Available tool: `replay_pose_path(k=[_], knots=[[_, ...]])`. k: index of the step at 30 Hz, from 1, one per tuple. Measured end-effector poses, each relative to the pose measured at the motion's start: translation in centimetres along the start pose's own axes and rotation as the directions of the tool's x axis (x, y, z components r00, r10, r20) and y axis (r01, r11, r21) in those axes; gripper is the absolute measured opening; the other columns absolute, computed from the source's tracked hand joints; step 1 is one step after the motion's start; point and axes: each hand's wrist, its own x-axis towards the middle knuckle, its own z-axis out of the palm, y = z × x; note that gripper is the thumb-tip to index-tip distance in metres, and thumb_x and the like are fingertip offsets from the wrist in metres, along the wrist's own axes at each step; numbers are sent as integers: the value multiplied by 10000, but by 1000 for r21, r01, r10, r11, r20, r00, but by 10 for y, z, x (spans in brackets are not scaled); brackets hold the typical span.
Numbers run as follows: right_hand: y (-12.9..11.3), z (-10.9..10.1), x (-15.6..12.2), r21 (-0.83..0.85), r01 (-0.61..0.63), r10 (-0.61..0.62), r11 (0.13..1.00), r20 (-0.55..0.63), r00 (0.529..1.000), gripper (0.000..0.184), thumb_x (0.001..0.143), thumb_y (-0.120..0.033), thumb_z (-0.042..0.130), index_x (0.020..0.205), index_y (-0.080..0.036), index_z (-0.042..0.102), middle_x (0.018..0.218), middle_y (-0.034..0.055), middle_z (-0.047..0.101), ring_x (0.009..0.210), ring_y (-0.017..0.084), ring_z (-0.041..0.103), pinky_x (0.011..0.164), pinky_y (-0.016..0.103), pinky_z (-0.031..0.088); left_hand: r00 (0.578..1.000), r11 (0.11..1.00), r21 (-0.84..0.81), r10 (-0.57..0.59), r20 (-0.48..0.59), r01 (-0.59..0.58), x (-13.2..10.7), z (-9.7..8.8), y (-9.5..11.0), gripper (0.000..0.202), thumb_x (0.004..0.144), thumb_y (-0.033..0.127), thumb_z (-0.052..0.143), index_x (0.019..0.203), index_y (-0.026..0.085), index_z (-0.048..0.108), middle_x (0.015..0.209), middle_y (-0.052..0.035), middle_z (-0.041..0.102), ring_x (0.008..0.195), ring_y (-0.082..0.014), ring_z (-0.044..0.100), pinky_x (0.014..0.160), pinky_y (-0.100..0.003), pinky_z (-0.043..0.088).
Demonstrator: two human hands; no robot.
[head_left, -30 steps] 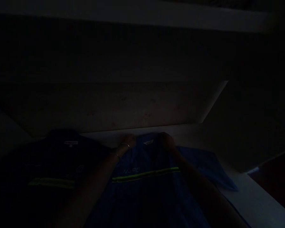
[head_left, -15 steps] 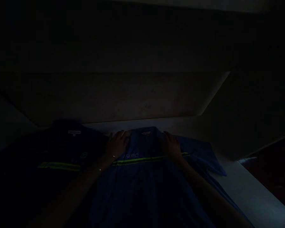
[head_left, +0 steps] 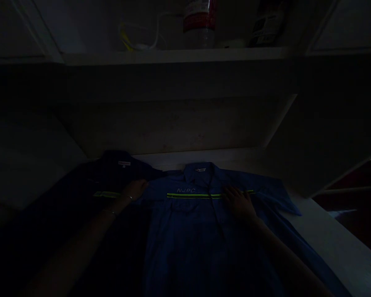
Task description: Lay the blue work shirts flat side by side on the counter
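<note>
A blue work shirt point(head_left: 185, 231) lies spread on a pale surface, collar toward the back, with a yellow-green stripe and "NJPC" across its chest. My left hand point(head_left: 136, 189) is at the end of the shirt's left-lying sleeve point(head_left: 159, 187), its fingers closed on the fabric. On the other side of the chest, my right hand point(head_left: 238, 201) rests flat over the stripe with its fingers stretched out. A darker navy work jacket point(head_left: 111, 175), with a similar stripe and a collar label, lies to the left, partly hidden by my left forearm. The light is very dim.
Above the back panel runs a shelf point(head_left: 173, 57) holding a bottle with a red label point(head_left: 199, 22), a white cable point(head_left: 156, 35) and a dark labelled container point(head_left: 264, 29). A side panel point(head_left: 324, 123) stands at the right. The pale surface point(head_left: 327, 227) shows beside the shirt.
My left hand has moved left from beside the collar to the sleeve end, drawing the sleeve out over the navy jacket. My right hand has slid down onto the chest. The view has tilted up.
</note>
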Motion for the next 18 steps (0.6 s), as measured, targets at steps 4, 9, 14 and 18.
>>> replay_pose_path(k=[4, 9, 14, 18], knots=[[-2, -1, -3, 3, -13, 13, 1000, -3, 1000, 458, 998, -400, 285, 1405, -310, 476, 1542, 61, 375, 1408, 263, 324, 1117, 627, 170, 999, 996, -84, -37, -3, 36, 16, -16, -15, 447, 907, 510, 332, 894, 209, 662, 1036, -102, 730, 970, -214, 667, 848, -294, 471], [1, 5, -1, 4, -25, 25, 1000, -32, 999, 496, 995, -428, 289, 1442, -268, 431, 1536, 71, 384, 1401, 258, 331, 1128, 595, 175, 981, 971, -165, -184, -60, 172, 12, -27, -44, 418, 826, 551, 448, 773, 189, 650, 1017, -174, 726, 1012, -315, 653, 908, -395, 461], [4, 8, 3, 8, -45, 45, 999, -39, 998, 503, 987, -476, 285, 1431, -299, 444, 1526, 41, 403, 1379, 260, 365, 1131, 584, 181, 948, 885, -398, -303, -98, 241, -21, -20, -61, 615, 883, 586, 263, 1085, 120, 610, 1079, -200, 708, 994, -298, 677, 865, -414, 514], [4, 9, 4, -7, -54, 53, 999, -29, 998, 503, 986, -469, 274, 1429, -307, 448, 1529, 26, 399, 1374, 270, 366, 1127, 585, 185, 989, 801, -590, -143, -27, 100, -51, -4, -57, 708, 589, 516, 728, 1212, 205, 598, 1287, -69, 656, 1140, -225, 627, 968, -301, 492]])
